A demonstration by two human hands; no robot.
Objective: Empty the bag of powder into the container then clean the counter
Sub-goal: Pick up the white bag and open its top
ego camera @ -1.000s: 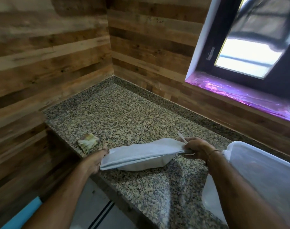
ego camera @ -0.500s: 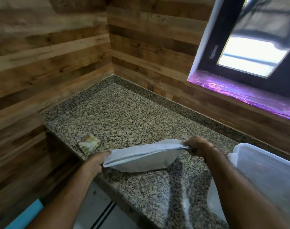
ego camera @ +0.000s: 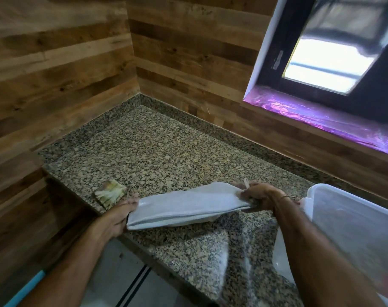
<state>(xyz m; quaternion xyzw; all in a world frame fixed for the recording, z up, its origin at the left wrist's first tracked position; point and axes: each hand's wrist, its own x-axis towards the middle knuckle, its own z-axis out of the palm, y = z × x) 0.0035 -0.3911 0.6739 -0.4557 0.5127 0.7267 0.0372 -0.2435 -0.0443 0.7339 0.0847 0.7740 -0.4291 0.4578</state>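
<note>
Now we stretch flat white powder bag [ego camera: 184,206] at front edge of speckled granite counter [ego camera: 155,156], left hand [ego camera: 120,214] gripping one end, right hand [ego camera: 260,197] other; sags less than second ago. Translucent plastic container [ego camera: 352,227] at right edge, pour pending.

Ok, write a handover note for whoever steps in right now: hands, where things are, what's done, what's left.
Hands: left hand grips the white bag at its left end; right hand grips its bunched right end.
The bag is stretched level over the counter near its front edge.
The container stands to the right; a folded cloth lies near the counter's left edge.
Done: no pouring visible.
Left: empty bag into container, wipe counter.
</note>
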